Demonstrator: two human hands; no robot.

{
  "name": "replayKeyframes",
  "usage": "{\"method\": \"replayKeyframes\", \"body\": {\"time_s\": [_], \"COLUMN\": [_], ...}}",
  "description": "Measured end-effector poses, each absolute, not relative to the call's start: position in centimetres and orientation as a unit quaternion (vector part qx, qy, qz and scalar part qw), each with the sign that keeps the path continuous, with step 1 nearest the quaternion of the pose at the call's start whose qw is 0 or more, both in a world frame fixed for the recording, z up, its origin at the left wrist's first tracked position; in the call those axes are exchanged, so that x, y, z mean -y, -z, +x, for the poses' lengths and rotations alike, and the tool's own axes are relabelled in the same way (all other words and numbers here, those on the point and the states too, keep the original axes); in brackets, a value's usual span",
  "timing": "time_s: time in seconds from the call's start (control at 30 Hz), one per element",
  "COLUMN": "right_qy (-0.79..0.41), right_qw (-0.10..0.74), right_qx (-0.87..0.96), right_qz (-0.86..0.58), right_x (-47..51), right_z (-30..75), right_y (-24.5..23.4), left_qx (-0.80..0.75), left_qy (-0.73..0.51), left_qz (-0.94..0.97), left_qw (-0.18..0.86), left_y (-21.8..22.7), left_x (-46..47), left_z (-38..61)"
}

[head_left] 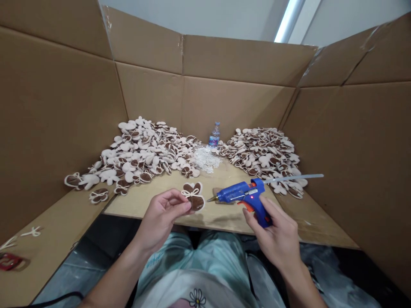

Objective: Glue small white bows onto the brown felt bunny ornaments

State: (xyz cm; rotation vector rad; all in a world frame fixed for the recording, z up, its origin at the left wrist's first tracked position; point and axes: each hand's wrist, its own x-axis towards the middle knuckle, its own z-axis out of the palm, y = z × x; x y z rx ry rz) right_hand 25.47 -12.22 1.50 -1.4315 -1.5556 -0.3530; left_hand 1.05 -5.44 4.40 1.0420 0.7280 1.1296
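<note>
My left hand pinches a brown and cream bunny-ear shaped patch with a small cream bow on it, held up over the cardboard board. My right hand grips the handle of a blue hot glue gun with an orange trigger. Its metal nozzle points left, a short gap from the patch. A clear glue stick juts out of the gun's back to the right.
Two heaps of similar patches lie at the back, one on the left and one on the right. Between them are a pile of small cream bows and a water bottle. Tall cardboard walls surround the space. Loose bows lie far left.
</note>
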Motion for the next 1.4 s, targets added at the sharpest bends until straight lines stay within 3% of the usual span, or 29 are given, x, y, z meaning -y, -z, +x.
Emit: {"method": "replayKeyframes", "body": {"time_s": [0.1, 0.27, 0.37, 0.73, 0.9, 1.0, 1.1, 1.4], "right_qy": [0.090, -0.033, -0.058, -0.081, -0.014, 0.001, -0.076, -0.088], "right_qw": [0.412, 0.217, 0.163, 0.143, 0.136, 0.186, 0.252, 0.203], "right_qx": [0.621, 0.551, 0.530, 0.519, 0.510, 0.576, 0.673, 0.709], "right_qz": [-0.661, -0.805, -0.830, -0.839, -0.849, -0.796, -0.692, -0.670], "right_x": [11.6, 9.4, 8.5, 8.7, 10.0, 9.7, 8.0, 0.1], "right_z": [26.7, 30.1, 31.6, 32.5, 31.7, 29.2, 25.3, 18.2], "right_y": [-2.0, -0.6, 1.0, 0.9, -0.4, -0.2, 0.7, 2.4], "left_qx": [-0.342, -0.368, -0.378, -0.390, -0.382, -0.377, -0.377, -0.369], "left_qy": [-0.505, -0.536, -0.549, -0.560, -0.565, -0.569, -0.565, -0.564], "left_qz": [0.470, 0.466, 0.456, 0.454, 0.450, 0.446, 0.447, 0.461], "left_qw": [0.639, 0.600, 0.590, 0.573, 0.576, 0.580, 0.582, 0.577], "left_y": [-4.2, -4.0, -4.2, -4.1, -3.9, -3.8, -3.6, -3.2], "left_x": [5.0, 4.0, 3.6, 2.6, 2.3, 2.2, 2.1, 2.1], "left_z": [0.8, 0.4, 0.4, -0.2, -0.6, -0.5, -0.5, -0.6]}}
